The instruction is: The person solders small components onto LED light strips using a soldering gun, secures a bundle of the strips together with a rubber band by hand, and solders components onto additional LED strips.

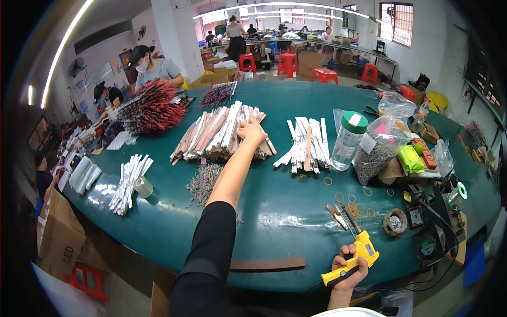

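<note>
My left hand [252, 131] reaches over a big pile of flat white and pinkish strips [214, 132]. Its fingers are bent and closed on a strip at the top right of that pile; their tips are partly hidden. At the lower right, my right hand [350, 269] grips a yellow soldering gun [364, 250] by its handle. The gun's metal barrel points up and left, beside a few small loose pieces [338, 215] and several rubber bands [355, 208]. Below the strip pile, partly behind my left forearm, lies a heap of small grey parts [203, 185].
A smaller strip stack [306, 145] lies right of the pile, another bundle [129, 182] at left by a tape roll [143, 187]. A green-lidded jar [346, 142], bag of grey parts [374, 158], small bowl [395, 222] and solder spool [457, 194] stand right. Co-workers sit beyond.
</note>
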